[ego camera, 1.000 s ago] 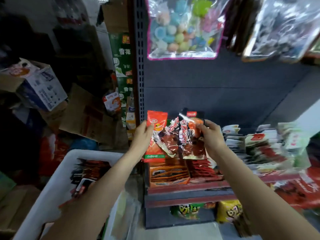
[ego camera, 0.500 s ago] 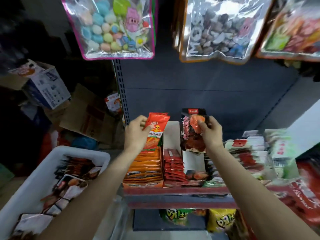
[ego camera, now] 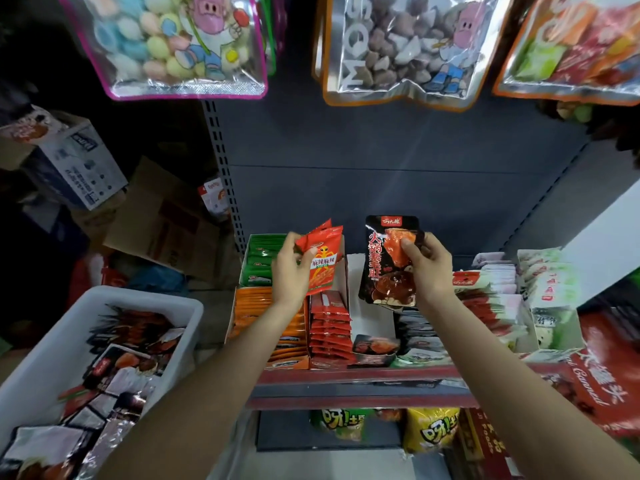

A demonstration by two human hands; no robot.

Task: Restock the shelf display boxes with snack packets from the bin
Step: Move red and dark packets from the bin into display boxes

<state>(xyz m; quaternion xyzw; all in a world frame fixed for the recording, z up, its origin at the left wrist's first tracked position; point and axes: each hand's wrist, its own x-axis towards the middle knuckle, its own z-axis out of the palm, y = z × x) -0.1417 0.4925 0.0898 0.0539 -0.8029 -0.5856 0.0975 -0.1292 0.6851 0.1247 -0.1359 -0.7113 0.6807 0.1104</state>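
Observation:
My left hand point(ego camera: 290, 271) grips red snack packets point(ego camera: 323, 261) above the display box of red packets point(ego camera: 329, 327). My right hand point(ego camera: 427, 268) holds black snack packets point(ego camera: 384, 261) over a nearly empty white display box point(ego camera: 372, 306), where one black packet point(ego camera: 375, 346) lies at the front. Left of the red box stands a box of orange packets point(ego camera: 252, 313), and behind it a box of green packets point(ego camera: 261, 259). The white bin point(ego camera: 48, 344) at lower left holds several black and silver packets point(ego camera: 117, 368).
Large candy bags point(ego camera: 180, 46) hang overhead from the dark shelf back point(ego camera: 381, 168). More packet stacks point(ego camera: 495, 296) fill the shelf to the right. Yellow and green chip bags point(ego camera: 429, 431) sit on the lower shelf. Cardboard boxes point(ego camera: 69, 161) pile up at the left.
The view has shifted left and closer to the shelf. My hands have drawn apart: the left one carries the red packets, the right one the black packets, each over its own box.

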